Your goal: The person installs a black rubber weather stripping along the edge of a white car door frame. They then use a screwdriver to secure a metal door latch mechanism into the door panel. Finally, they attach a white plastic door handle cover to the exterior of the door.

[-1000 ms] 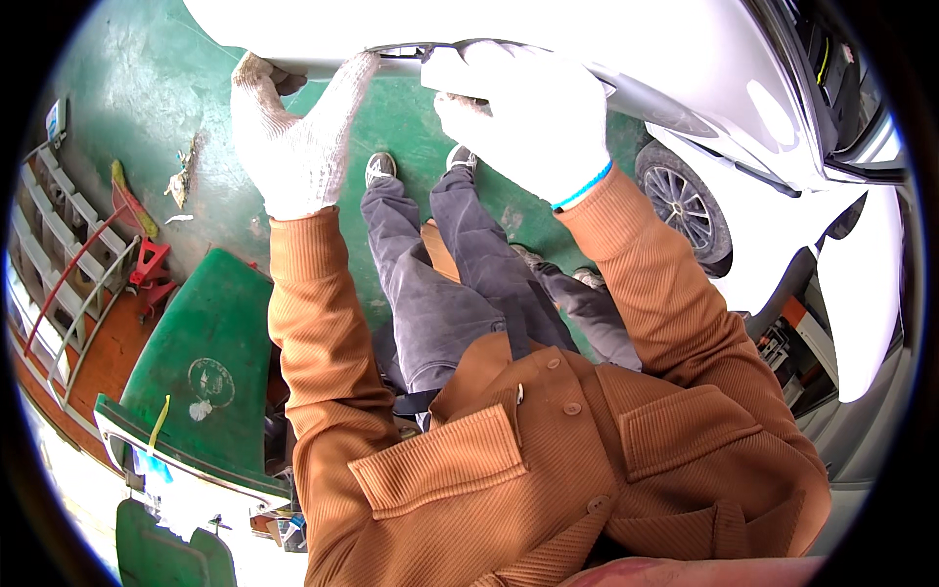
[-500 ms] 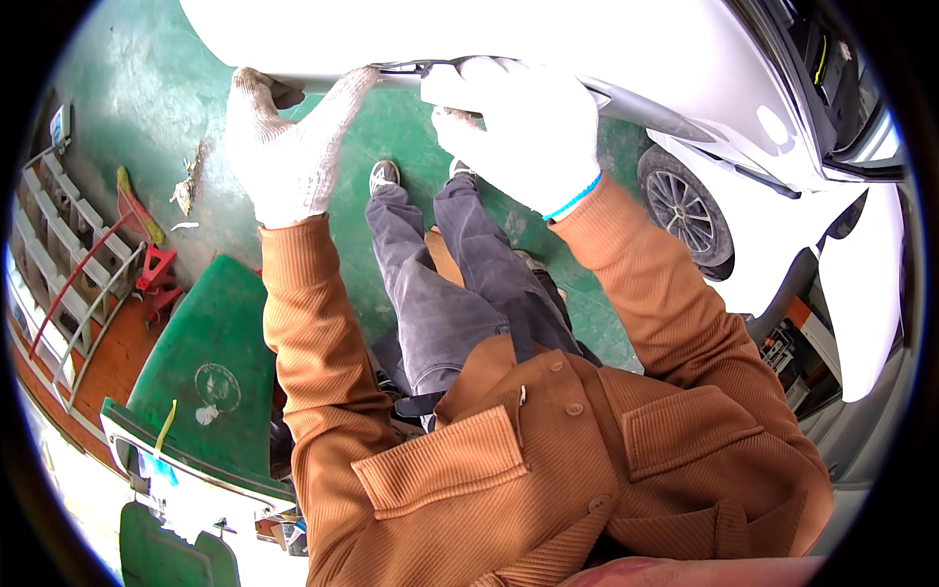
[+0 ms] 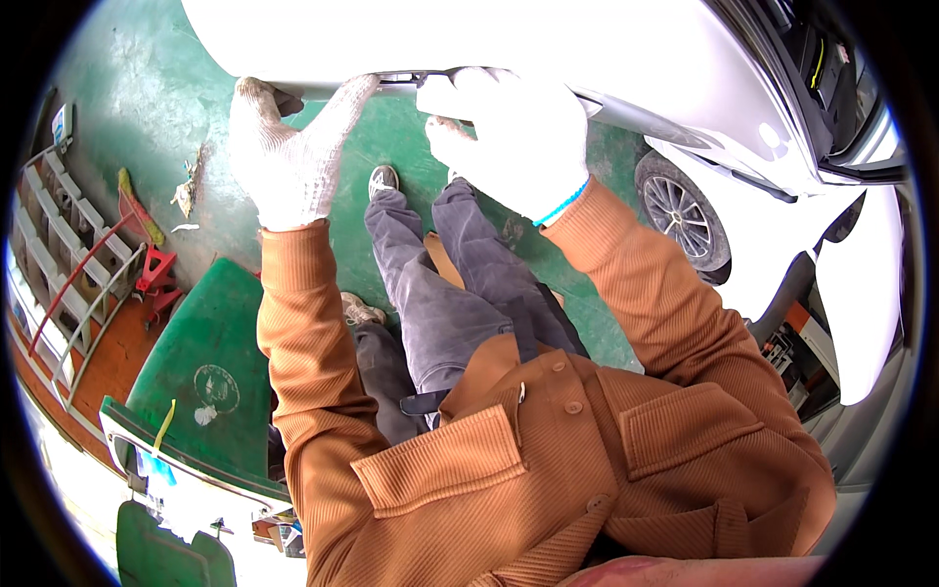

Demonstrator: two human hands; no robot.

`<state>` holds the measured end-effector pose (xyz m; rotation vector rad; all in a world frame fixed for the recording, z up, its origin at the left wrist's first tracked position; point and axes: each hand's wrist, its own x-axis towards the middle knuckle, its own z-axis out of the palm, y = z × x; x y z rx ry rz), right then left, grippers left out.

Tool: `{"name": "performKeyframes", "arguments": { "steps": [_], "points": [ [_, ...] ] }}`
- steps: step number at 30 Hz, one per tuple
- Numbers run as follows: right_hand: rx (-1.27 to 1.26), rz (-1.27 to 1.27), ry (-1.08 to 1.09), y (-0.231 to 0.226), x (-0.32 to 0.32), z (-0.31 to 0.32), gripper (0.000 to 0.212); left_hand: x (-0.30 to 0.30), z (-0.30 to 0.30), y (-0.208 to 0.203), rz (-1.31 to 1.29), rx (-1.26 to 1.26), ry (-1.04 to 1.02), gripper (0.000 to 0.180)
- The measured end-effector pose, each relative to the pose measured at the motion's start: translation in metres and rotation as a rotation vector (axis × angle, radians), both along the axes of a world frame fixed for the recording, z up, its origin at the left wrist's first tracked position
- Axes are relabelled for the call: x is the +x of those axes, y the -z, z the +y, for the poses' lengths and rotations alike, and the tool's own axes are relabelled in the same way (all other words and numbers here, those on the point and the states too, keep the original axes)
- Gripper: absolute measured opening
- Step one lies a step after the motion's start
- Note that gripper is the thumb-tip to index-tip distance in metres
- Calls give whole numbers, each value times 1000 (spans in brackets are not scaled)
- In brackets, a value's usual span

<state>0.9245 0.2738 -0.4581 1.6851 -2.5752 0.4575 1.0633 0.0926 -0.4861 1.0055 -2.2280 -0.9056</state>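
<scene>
Across the top of the head view runs a large white car panel (image 3: 469,34), overexposed, with a dark slot (image 3: 401,76) in its lower edge. My left hand (image 3: 289,147), in a white knit glove with dirty fingertips, grips that edge left of the slot; its thumb stretches toward the slot. My right hand (image 3: 523,142), gloved in white with a blue cuff line, is closed on the edge just right of it. The far sides of the fingers are hidden behind or under the panel.
A white car with a dark-spoked wheel (image 3: 682,215) stands at right. Grey-trousered legs (image 3: 421,284) and shoes show below on the green floor; another shoe (image 3: 362,309) is beside my left forearm. At left are a green panel (image 3: 210,362), red stands (image 3: 156,279) and a rack (image 3: 59,215).
Both hands keep their grip; panel and hands sit slightly lower in the picture. A shoe and grey leg have appeared beside my left forearm, while a shoe near my right forearm has gone from view.
</scene>
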Motion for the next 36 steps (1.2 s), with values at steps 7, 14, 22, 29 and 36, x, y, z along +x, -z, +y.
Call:
{"name": "performKeyframes", "arguments": {
  "steps": [7, 14, 22, 29, 36],
  "points": [
    [-36, -29, -29, 0, -2, 0, 16, 1, 2, 9, 79, 45, 1, 53],
    [-17, 62, -71, 4, -4, 0, 18, 4, -7, 22, 175, 74, 71, 52],
    [64, 34, -56, 2, -5, -1, 20, 3, -5, 13, 121, 9, 66, 57],
    [-4, 45, -81, -1, -3, -5, 18, 2, -3, 14, 101, 3, 42, 60],
    [-4, 61, -91, -7, 5, -9, 17, 2, 1, 20, 196, 29, 49, 65]
  ]
}}
